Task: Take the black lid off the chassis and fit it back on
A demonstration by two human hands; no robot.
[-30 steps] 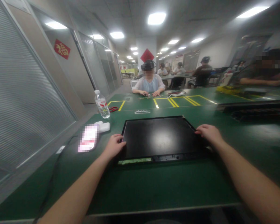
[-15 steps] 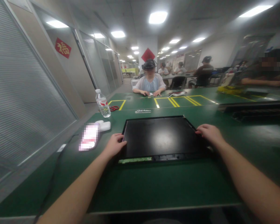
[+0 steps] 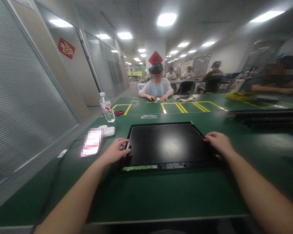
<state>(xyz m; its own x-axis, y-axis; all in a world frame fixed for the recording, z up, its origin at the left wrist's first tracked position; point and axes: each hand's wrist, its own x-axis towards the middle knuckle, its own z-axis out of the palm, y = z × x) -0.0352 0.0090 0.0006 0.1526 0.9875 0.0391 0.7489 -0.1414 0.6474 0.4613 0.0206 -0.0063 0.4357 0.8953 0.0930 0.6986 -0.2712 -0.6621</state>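
A flat black LCD display panel (image 3: 156, 141) lies face up on the green table, its dark screen reflecting a ceiling light. Along its near edge runs a green circuit strip (image 3: 140, 167) beside a black strip. At the left edge, my left hand (image 3: 115, 150) is closed on the frame, with the thumb on the near side and the fingers further back. On the opposite side my right hand (image 3: 219, 143) pinches the right edge near its far half; some of its fingertips are hidden.
To the left are a lit phone (image 3: 91, 143), a white case (image 3: 108, 131), a water bottle (image 3: 107, 109) and red-handled scissors (image 3: 118, 112). Yellow tape marks (image 3: 182, 107) cross the table's far part. Long black parts (image 3: 271, 117) lie at right. A person (image 3: 156, 86) sits opposite.
Very little differs. Both hands stay at the panel's side edges, and the left fingers look slightly more spread. The view has shifted a little.
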